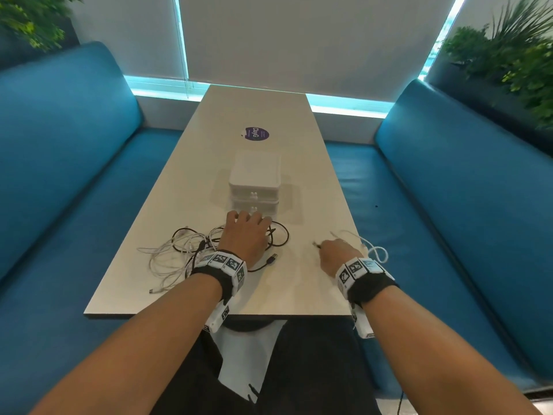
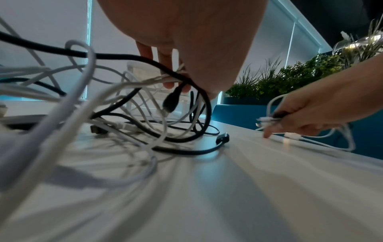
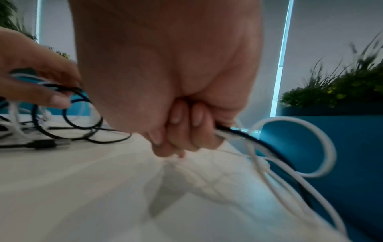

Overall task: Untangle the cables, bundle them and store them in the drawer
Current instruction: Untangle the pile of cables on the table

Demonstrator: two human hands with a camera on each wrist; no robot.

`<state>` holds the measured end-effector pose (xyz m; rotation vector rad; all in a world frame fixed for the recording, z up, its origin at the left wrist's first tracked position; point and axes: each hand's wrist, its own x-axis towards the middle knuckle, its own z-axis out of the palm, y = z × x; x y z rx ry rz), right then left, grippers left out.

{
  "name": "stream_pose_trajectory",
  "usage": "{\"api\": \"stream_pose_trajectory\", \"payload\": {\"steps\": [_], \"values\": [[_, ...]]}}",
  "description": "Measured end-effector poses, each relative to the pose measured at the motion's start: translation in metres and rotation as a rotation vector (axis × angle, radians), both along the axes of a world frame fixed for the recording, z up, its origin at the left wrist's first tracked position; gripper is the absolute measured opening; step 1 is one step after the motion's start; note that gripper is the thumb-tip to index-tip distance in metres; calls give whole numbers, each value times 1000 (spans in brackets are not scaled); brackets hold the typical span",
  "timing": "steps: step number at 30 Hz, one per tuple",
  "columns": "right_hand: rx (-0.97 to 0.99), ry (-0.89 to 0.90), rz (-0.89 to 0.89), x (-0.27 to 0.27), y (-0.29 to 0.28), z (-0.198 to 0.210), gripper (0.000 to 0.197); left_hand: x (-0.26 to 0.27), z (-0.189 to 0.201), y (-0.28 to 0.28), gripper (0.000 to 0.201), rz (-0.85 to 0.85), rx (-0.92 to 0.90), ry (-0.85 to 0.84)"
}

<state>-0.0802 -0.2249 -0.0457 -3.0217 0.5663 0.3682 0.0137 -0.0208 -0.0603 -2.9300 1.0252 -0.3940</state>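
White thin cables plus one black strand bunched in right hand, fingers curled tight round them, near right edge of pale long table. Loops hang past that edge: could slip off, drag bunch down. Left hand pinches strands of messy black-and-white cable pile near left edge. Hard pull could tighten knots; black plug could snag. White plastic two-drawer box at table middle, drawers shut, just beyond left hand: pile could bump it.

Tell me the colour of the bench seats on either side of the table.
Blue bench seats, seen best in the head view.
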Motion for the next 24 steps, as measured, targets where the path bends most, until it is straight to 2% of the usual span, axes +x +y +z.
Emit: {"api": "stream_pose_trajectory", "payload": {"steps": [5, 8, 11, 14, 18, 19, 22, 24], "values": [[255, -165, -62, 13, 9, -3, 34, 4, 3, 5, 36, -18, -72, 28], [322, -131, -34, 13, 6, 1, 32, 8, 2, 13, 35, -45, -183, 76], [402, -91, 9, 12, 11, 2, 31, 8, 2, 18, 37, 19, -280, 102], [461, -58, 15, 13, 21, 2, 31, 6, 2, 19, 39, 83, -321, 207], [478, -87, 25, 16, 29, 2, 32, 8, 4, 23, 32, 53, -454, 385], [482, -96, 22, 17, 31, 2, 32, 10, 5, 25, 38, 49, -470, 423], [492, -109, 10, 20, 33, -1, 32, 15, 10, 27, 62, 22, -364, 465], [488, -142, 3, 23, 35, -4, 31, 17, 9, 28, 60, -5, -285, 453]]}}
